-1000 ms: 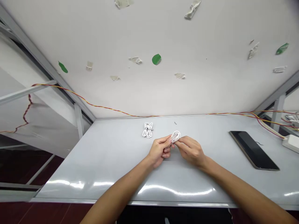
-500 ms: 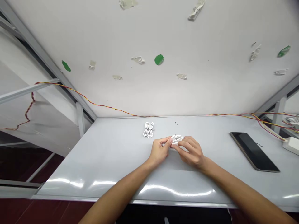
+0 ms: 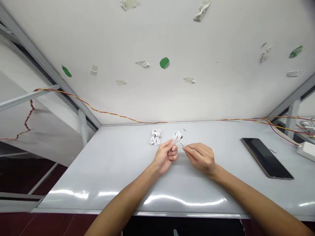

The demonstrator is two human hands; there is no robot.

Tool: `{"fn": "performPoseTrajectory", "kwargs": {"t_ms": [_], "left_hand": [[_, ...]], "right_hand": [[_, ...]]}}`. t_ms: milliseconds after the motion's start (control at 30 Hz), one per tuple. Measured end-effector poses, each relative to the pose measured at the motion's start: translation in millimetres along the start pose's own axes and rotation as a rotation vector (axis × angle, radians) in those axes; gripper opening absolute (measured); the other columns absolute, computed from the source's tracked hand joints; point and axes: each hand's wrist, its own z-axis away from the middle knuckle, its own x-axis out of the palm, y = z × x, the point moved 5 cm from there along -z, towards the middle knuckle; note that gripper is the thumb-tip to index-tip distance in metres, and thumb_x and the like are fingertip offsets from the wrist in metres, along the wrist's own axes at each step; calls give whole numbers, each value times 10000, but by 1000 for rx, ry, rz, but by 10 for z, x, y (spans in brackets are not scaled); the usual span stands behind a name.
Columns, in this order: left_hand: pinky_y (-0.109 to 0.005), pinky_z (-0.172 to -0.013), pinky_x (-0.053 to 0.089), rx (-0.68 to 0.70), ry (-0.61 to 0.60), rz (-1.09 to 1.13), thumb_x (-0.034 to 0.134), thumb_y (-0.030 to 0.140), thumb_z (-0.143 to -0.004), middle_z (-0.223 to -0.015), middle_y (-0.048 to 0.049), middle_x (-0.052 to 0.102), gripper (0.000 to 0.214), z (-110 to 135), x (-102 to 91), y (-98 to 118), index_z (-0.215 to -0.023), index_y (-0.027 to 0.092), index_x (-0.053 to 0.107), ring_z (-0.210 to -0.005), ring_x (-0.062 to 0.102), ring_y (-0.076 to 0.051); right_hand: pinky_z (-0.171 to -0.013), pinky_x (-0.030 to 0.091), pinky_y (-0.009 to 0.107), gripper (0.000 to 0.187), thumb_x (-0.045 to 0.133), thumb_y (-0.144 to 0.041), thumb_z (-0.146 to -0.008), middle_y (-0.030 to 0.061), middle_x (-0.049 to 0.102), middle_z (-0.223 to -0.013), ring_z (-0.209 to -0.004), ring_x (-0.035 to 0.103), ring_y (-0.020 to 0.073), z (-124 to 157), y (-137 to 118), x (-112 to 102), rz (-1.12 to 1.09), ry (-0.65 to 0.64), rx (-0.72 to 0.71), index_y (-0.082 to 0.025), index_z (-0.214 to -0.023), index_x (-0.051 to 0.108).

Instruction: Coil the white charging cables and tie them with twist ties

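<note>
My left hand (image 3: 166, 156) is closed round a coiled white cable (image 3: 176, 137), whose loops stick up above the fingers. A dark end shows at the right side of the coil. Just right of it, my right hand (image 3: 200, 158) pinches a thin black twist tie (image 3: 182, 144) between thumb and forefinger, apart from the cable. Behind my left hand lies a bundled white cable (image 3: 155, 137), folded in loops and bound at its middle with a black tie.
Another short black tie (image 3: 184, 129) lies near the back wall. On the right are a dark phone (image 3: 267, 158), a black wire piece (image 3: 272, 150) and a white power strip (image 3: 306, 150). A red-yellow twisted wire (image 3: 108, 113) runs along the wall.
The hands have drawn apart. My right hand has left the coil with a black twist tie in its fingers, and my left hand now holds the cable alone, more upright.
</note>
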Motion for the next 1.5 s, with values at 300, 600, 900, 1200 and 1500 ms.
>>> {"fn": "performPoseTrajectory", "kwargs": {"t_ms": [300, 600, 900, 1200, 1500], "left_hand": [[-154, -441, 152, -200, -66, -91, 793, 364, -770, -655, 43, 399, 331, 38, 64, -155, -851, 92, 623, -519, 183, -22], [-212, -441, 142, 7, 48, -492, 682, 555, -807, -600, 59, 354, 478, 23, -21, -127, -642, 153, 484, -470, 196, -31], [-250, -577, 334, 291, -10, -1182, 413, 467, -971, -593, 25, 461, 435, 38, 63, 20, -694, 168, 562, -582, 424, -122], [-308, -828, 445, 350, -141, -1315, 367, 389, -997, -1004, -70, 674, 380, 115, 174, 61, -1066, 199, 689, -902, 592, -207], [-302, -733, 408, 431, -120, -1378, 552, 350, -924, -877, -57, 559, 247, 227, 193, 50, -1088, 216, 679, -749, 518, -195]], "right_hand": [[-698, 570, 304, 357, 620, 27, -813, 64, 740, -882, -809, 684, 179, 20, -56, -4, -64, -38, -100, -196, -1086, 680], [-752, 529, 364, 292, 689, -38, -810, 51, 698, -946, -831, 619, 184, 14, -35, 11, 95, -80, -247, -259, -1001, 679], [-796, 539, 423, 219, 687, -90, -833, 96, 663, -1134, -957, 648, 236, 3, 98, 39, -132, -91, 91, -247, -978, 636], [-788, 598, 334, 275, 627, -187, -902, 51, 739, -1022, -899, 716, 197, 58, 250, 112, -353, -268, 370, -244, -1171, 645], [-699, 622, 315, 210, 638, -179, -877, 53, 744, -978, -851, 722, 197, 84, 294, 149, -410, -387, 392, -233, -1065, 712]]}}
